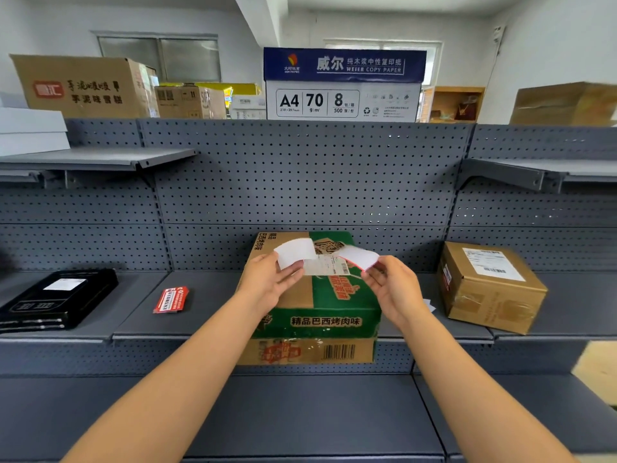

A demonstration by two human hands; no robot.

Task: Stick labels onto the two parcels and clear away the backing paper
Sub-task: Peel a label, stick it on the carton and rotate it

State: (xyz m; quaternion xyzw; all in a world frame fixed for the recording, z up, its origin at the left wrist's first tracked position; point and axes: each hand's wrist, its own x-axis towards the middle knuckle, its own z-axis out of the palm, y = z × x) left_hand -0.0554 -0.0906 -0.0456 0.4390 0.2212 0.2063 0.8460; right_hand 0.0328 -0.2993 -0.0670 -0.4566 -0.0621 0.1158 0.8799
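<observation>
Both hands are raised over the middle of a grey metal shelf backed by perforated panels, above a green and brown cardboard parcel printed with Chinese characters, which stands on that shelf with its front hanging a little over the edge. The left hand pinches a white sheet of backing paper between thumb and fingers, the sheet curling up and away. The right hand pinches another white piece with a pink edge, also between thumb and fingertips. Between the two hands runs a printed shipping label with a barcode, held just over the parcel's top; whether it already touches the cardboard cannot be told. To the right, well apart from the hands, a brown taped cardboard parcel sits on the same shelf with a white shipping label stuck flat on its top face. A small white scrap shows on the shelf between the two parcels, partly hidden by the right wrist. To the left lie a small red and white packet and, further left, a flat black box. On top of the unit stand a blue and white carton of A4 copy paper and several brown cartons.
</observation>
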